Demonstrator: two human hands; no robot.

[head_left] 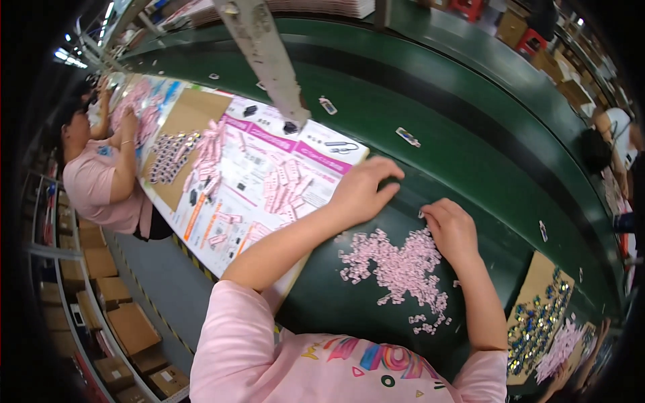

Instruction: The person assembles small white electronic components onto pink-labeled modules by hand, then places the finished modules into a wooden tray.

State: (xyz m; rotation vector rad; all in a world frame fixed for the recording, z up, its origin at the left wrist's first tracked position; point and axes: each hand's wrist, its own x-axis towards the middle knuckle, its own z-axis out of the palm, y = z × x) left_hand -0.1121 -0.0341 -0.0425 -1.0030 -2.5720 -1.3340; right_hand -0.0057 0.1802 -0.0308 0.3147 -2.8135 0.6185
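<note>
A loose pile of small pale pink plastic pieces (396, 265) lies on the dark green work surface in front of me. Above the pile's right end, my right hand (454, 232) pinches one small pale piece (422, 214) between thumb and fingertips. My left hand (366, 191) hovers past the pile's far left, by the poster's corner and the conveyor's near side. Its thumb and fingers curve apart with a gap between them, and nothing shows in it. Further along, a small assembled piece with a pale body (407, 137) lies on the green conveyor belt (470, 121).
Pink strip-shaped parts (285, 188) lie on a printed poster (252, 158) to my left. A worn metal post (265, 60) rises beyond it. One co-worker in pink (101, 174) works at the left. Cardboard with shiny parts (537, 319) lies at the right.
</note>
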